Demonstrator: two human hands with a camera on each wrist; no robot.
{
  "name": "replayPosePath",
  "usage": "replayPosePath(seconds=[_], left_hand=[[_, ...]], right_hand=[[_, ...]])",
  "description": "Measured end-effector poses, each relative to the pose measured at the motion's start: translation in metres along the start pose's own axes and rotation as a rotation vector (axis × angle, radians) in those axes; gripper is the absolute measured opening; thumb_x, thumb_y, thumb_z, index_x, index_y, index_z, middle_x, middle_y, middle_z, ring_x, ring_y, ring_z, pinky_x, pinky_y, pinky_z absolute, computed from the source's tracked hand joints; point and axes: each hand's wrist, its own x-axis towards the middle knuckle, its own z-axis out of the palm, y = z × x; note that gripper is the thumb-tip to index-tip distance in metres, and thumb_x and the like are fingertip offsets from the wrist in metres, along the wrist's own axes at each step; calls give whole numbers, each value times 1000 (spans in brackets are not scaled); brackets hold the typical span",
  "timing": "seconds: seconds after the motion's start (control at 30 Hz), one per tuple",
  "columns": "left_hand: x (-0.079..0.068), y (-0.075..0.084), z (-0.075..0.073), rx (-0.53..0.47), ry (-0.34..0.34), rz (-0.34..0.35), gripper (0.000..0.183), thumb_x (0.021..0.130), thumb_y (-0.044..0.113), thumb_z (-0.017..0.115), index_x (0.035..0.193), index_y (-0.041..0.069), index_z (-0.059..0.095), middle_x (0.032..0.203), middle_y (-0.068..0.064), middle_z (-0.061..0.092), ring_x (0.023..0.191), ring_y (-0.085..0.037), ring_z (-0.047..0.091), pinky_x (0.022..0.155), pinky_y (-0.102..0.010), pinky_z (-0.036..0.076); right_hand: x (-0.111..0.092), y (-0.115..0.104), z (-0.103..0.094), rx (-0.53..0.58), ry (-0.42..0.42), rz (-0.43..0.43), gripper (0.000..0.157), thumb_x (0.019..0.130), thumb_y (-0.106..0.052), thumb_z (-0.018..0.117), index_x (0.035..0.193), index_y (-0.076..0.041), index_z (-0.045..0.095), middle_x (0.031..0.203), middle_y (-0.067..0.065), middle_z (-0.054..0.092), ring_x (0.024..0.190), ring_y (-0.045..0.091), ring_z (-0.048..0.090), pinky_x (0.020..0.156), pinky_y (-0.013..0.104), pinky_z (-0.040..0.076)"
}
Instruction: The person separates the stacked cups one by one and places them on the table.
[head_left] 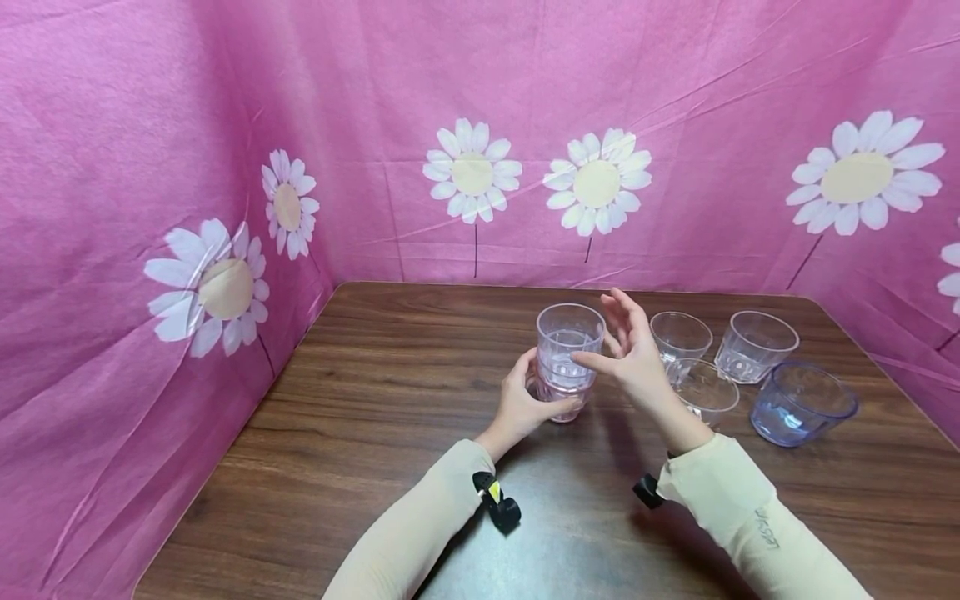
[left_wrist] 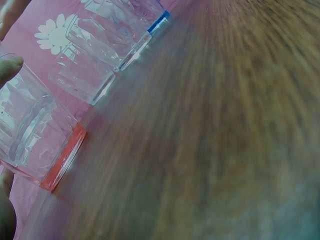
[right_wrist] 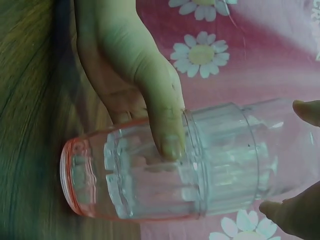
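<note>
A stack of plastic tumblers stands at the table's middle. At its bottom is a pink-tinted tumbler [right_wrist: 75, 175], and clear plastic [head_left: 570, 333] rises out of it; I cannot tell how many clear tumblers are nested there. My left hand [head_left: 525, 404] grips the lower part from the left, with its thumb across the front. On the right, beside the upper part, is my right hand [head_left: 633, 367], its fingers extended and spread. Its thumb lies in front of the clear wall; whether it touches is unclear.
To the right stand three clear tumblers [head_left: 757, 346] and a blue tumbler [head_left: 802, 408], the nearest clear one partly hidden by the right forearm. The wooden table [head_left: 360, 400] meets a pink cloth [head_left: 360, 150] with daisies at its back and sides.
</note>
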Motion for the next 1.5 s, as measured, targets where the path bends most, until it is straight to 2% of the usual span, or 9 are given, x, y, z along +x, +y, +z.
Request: replayPosePath(seconds=[0.13,0.47,0.7,0.9,1.23,1.5], left_hand=[[0,-1,0,11,1,-4,82,66,5,92,137,2,49,121,-12,63,109,-20,63,97,-29,50],[-1,-2,0,31,3,-5,83,67,7,92,137,4,49,123,-11,63,110,-20,62,96,-31,51],[0,-3,1,25,8,-5,82,67,7,92,137,4,49,123,-11,63,110,-20,62,96,-30,50],[0,-5,1,21,7,20,83,66,5,92,137,2,48,123,-12,62,109,-21,62,95,-29,51],[1,-2,1,25,10,11,83,66,6,92,138,2,48,123,-12,62,110,-22,62,96,-30,51],[0,-1,1,13,8,4,84,67,5,92,138,1,48,125,-14,62,113,-23,62,98,-30,50]], right_hand=[[2,4,4,-2,-7,24,97,70,28,64,152,6,16,146,12,32,146,33,23,119,36,23],[3,9,6,-56,-36,52,94,72,23,68,150,9,18,149,28,34,142,39,29,119,40,23],[4,10,6,-62,-42,50,92,72,23,67,150,10,20,149,30,34,142,39,29,119,37,23],[5,9,5,-95,-52,78,92,73,22,69,150,10,20,150,30,34,142,38,32,119,40,22],[6,5,3,-148,-38,90,91,73,18,74,150,7,27,149,26,40,140,34,37,119,43,25],[9,2,2,-94,1,50,91,71,21,73,149,7,29,145,23,43,137,33,41,114,30,33]])
